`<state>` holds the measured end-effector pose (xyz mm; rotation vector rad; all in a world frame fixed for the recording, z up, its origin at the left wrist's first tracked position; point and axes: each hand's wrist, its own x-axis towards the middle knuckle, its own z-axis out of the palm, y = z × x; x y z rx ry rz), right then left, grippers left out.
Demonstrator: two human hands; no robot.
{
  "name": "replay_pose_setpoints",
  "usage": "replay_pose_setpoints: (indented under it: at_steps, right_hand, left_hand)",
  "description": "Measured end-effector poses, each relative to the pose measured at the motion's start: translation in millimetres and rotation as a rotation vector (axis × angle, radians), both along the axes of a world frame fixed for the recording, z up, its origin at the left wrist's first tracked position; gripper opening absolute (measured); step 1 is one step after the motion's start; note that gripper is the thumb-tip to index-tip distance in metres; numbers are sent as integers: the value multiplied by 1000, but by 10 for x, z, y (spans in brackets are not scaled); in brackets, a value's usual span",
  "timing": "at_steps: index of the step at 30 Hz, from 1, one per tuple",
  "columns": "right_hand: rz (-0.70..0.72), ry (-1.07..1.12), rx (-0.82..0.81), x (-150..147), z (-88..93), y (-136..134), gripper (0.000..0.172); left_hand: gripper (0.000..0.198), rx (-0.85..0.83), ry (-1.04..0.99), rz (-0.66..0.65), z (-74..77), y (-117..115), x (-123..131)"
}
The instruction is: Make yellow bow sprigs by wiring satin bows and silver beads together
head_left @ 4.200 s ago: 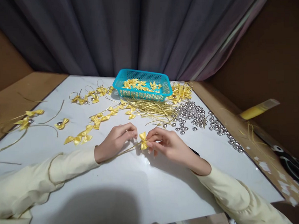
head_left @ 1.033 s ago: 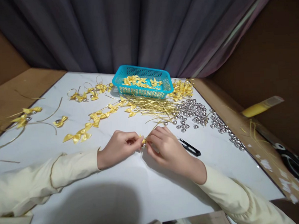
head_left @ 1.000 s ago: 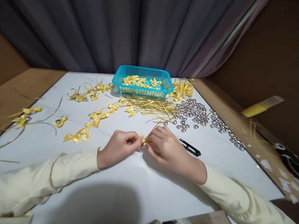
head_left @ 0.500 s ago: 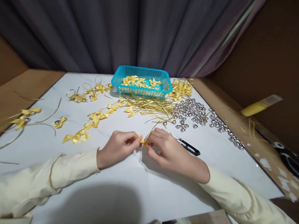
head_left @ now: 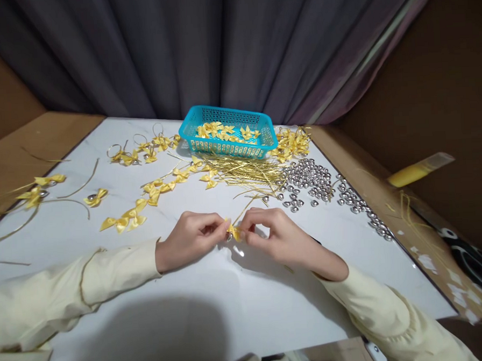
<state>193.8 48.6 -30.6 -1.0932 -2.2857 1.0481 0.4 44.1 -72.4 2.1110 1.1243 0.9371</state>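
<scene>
In the head view, the left hand (head_left: pixel 193 238) pinches one end of a small yellow bow (head_left: pixel 234 233) between thumb and fingertips, while the right hand (head_left: pixel 277 237) grips its other end the same way. The bow sits between the two hands over the white tabletop (head_left: pixel 151 325), a silver bead (head_left: pixel 229 236) at its lower side and a gold cord (head_left: pixel 243 210) slanting up behind it. Beyond the hands, loose gold cords (head_left: pixel 248 169) lie in front of a blue basket (head_left: pixel 228 144), beside a heap of silver beads (head_left: pixel 308 176).

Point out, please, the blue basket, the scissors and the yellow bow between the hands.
Blue basket (head_left: pixel 229 149): head view, front wall.
Scissors (head_left: pixel 462 251): head view, black handle.
Yellow bow (head_left: pixel 235 233): head view, ribbon.
</scene>
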Motion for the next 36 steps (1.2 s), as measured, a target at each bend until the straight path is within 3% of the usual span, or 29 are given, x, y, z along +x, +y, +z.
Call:
replay_pose_setpoints:
  at_steps: [12,25,30,36]
  right_hand:
    - [7,11,-178,12,-40,44,17]
    - [18,-54,20,19,-31,-11,15]
    - [42,-88,78,30,-31,-30,17]
    - [51,-89,-49,63,28,-5,17]
  left_hand:
    - [33,-207,-132,-32,41,5,6]
    - [18,-536,-316,-89,54,4,26]
    - [17,-517,-341,-92,49,16,19]
    - [16,-498,-325,-121,48,8,3]
